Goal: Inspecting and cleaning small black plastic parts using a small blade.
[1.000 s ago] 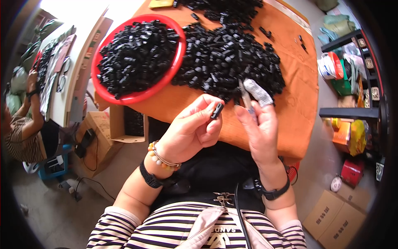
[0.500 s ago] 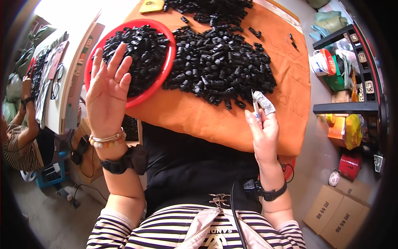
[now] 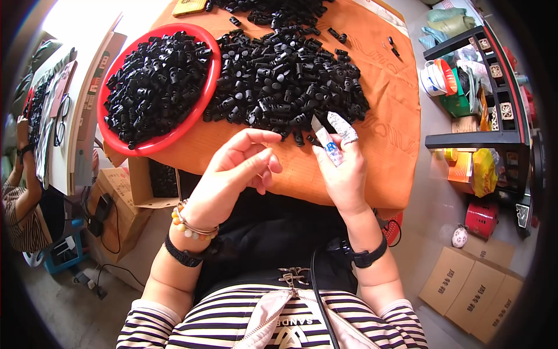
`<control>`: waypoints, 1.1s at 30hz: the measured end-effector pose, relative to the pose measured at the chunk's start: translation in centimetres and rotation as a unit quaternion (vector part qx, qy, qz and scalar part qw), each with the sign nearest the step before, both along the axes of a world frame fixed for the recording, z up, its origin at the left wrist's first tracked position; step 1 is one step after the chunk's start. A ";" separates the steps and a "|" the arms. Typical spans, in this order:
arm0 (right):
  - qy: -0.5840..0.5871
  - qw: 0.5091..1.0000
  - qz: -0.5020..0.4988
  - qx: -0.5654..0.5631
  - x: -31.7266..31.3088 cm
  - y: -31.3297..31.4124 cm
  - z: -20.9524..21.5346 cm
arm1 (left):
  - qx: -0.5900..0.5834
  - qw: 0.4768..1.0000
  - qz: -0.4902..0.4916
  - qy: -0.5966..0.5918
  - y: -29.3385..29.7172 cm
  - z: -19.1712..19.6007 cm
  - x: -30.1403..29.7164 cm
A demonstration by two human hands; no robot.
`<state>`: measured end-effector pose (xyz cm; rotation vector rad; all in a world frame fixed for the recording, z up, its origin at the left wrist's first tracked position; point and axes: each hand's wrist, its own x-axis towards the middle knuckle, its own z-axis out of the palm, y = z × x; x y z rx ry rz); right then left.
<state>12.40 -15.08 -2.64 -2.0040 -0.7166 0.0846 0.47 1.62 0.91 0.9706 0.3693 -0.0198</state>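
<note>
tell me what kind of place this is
Probably a small workshop or workroom for hand work on small parts: a big heap of small black pieces lies on an orange-covered table, a red basin holds many more, and cardboard boxes sit on the floor.

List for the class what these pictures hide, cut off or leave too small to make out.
All in the head view:
1. Lower end of the slim tool: hidden by the right hand.
2. Fingertip inside the white wrap: covered by it.
3. Floor of the red basin: buried under black pieces.
4. Far end of the yellow block: cut off by the upper edge.
5. Grip of the co-worker's hand: too small, near the dark rim.
</note>
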 end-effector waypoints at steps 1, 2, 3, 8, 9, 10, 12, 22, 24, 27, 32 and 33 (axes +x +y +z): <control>0.068 0.997 0.007 0.034 -0.2 -0.1 0.3 | 0.000 1.000 -0.001 0.001 -0.3 0.0 0.1; 0.136 0.988 0.013 0.068 -0.4 -0.2 0.7 | 0.011 1.000 -0.009 0.005 -0.5 0.1 0.2; 0.138 0.988 0.013 0.069 -0.6 -0.3 1.0 | 0.023 1.000 -0.017 0.010 -0.7 0.0 0.3; 0.184 0.977 0.079 0.074 -1.7 -0.1 3.1 | 0.023 0.999 -0.017 0.023 -1.4 -0.6 0.6; 0.185 0.977 0.079 0.075 -1.9 -0.1 3.3 | 0.019 0.999 -0.022 0.034 -1.5 -0.6 0.6; 0.184 0.975 0.094 0.084 -2.1 -0.1 3.4 | 0.014 0.998 -0.027 0.046 -1.4 -0.6 0.6; 0.169 0.974 0.124 0.090 -2.5 -0.1 3.9 | -0.010 0.998 -0.045 0.051 -1.2 -0.7 0.5; 0.186 0.950 0.186 0.166 -3.3 0.6 4.1 | -0.076 0.995 -0.054 0.029 -1.1 -0.6 0.2; 0.211 0.942 0.166 0.203 -3.5 1.0 4.3 | -0.095 0.993 -0.062 0.028 -1.0 -0.5 0.1; 0.250 0.931 0.148 0.221 -3.3 1.0 4.5 | -0.105 0.992 -0.076 0.011 -1.1 -0.7 0.1; 0.269 0.940 0.122 0.167 -2.8 0.7 4.8 | -0.068 0.996 -0.053 0.004 -1.5 -1.5 0.1; 0.269 0.941 0.121 0.167 -2.8 0.6 4.6 | -0.068 0.996 -0.054 0.004 -1.5 -1.3 0.2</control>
